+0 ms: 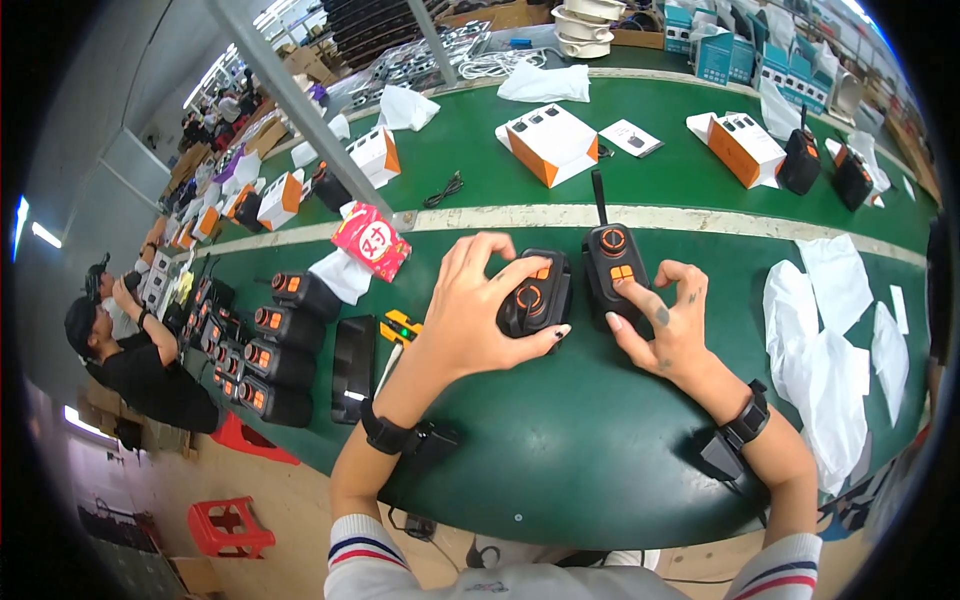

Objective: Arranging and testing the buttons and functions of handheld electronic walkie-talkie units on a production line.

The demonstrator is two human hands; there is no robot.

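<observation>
Showing two grips side by side near the middle of a dark green bench [560,440], with a radio beside each hand. Spanning, with the left hand [465,310], a chunky black plastic radio with an orange-ringed dial [540,296]: spread across it and holding it, with index fingertip at the far-end orange buttons and thumb at the near right corner. Touching, with the right hand [668,325], a slimmer black plastic radio with a long antenna [604,262]: bent, with index fingertip on the square orange buttons and thumb beside the near end; impossible to tell whether gripping or merely resting.

Note the governing relation: slimmer radio lying just left of the right hand, nearer to it than to the left, with long axis and antenna toward the bench's far edge. Compare, in the chunky radio, the reversed order, with dial nearer the bench's near edge than buttons.

Found farther out, toward the bench's left edge: a flat black rectangular slab [353,372], then a cluster of black-and-orange radios [285,335]. Found toward the right edge: crumpled white plastic bags [825,365].
</observation>
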